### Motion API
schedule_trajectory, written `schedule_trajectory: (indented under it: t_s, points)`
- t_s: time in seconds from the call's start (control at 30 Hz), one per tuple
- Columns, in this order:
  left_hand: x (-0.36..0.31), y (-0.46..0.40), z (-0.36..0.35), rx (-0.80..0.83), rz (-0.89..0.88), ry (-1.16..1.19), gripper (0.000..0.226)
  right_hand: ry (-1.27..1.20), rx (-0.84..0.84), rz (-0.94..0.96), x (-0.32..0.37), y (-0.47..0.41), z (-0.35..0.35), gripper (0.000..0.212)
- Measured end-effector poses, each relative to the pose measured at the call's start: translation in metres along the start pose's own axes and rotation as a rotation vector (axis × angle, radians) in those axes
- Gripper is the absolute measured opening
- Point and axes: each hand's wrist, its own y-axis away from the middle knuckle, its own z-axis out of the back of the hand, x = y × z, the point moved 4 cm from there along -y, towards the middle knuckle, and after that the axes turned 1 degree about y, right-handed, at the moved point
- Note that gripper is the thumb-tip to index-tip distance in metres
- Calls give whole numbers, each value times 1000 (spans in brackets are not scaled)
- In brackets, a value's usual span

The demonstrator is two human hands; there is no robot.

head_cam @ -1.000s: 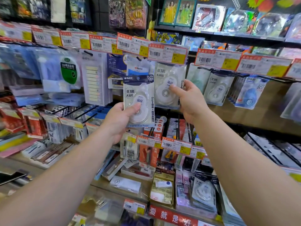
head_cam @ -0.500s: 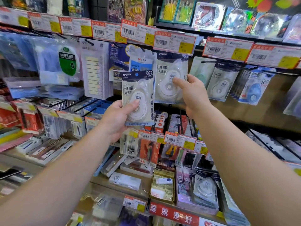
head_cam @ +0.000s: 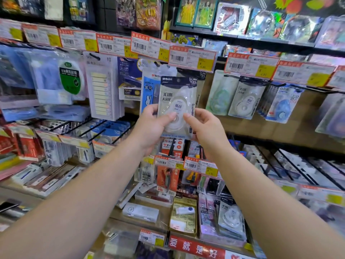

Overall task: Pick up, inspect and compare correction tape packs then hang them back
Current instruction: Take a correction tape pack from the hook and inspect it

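A white correction tape pack with a dark header is upright in front of the peg display, at the middle of the head view. My left hand grips its lower left, thumb on the front. My right hand pinches its lower right edge. Right behind it shows the dark top and right edge of a second, similar pack; I cannot tell whether it hangs on its hook or is held. More tape packs hang to the right: a green one, a white one and a blue one.
A row of price tags runs along the hooks above the packs. Sticky-note flags and a green tape roll pack hang at the left. Black wire pegs jut out lower left. A shelf with pens and boxes lies below.
My left hand has carried its pack right and up, in front of the pack my right hand was touching. My right hand has dropped to the front pack's lower right edge.
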Motion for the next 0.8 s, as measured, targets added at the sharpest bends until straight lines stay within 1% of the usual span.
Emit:
schedule_trajectory:
  t_s: [0.07, 0.1, 0.13, 0.2, 0.27, 0.43, 0.53, 0.67, 0.8]
  points:
    - [-4, -2, -8, -10, -45, -1, 46, -48, -15, 34, 0, -2, 5, 30]
    - [-6, -2, -11, -9, -62, -4, 47, -72, -15, 39, 1, -2, 9, 27]
    - [-8, -3, -14, -5, -77, -9, 47, -82, -22, 39, 3, -3, 11, 30]
    - [-14, -5, -18, 7, -95, -14, 46, -82, -41, 43, 6, -5, 16, 45]
    - [-20, -8, -21, 15, -98, -5, 45, -78, -59, 63, 12, -8, 18, 49]
    - [-28, -13, -26, 10, -104, -3, 44, -130, -43, 76, 20, -14, 20, 34]
    - [-29, -13, -26, 31, -135, -21, 38, -137, -43, 75, 20, -13, 19, 27]
    - [-27, -9, -26, 54, -131, -11, 31, -122, -52, 82, 19, -11, 17, 27]
    - [-29, -10, -28, 53, -142, -10, 31, -129, -62, 103, 24, -10, 19, 21]
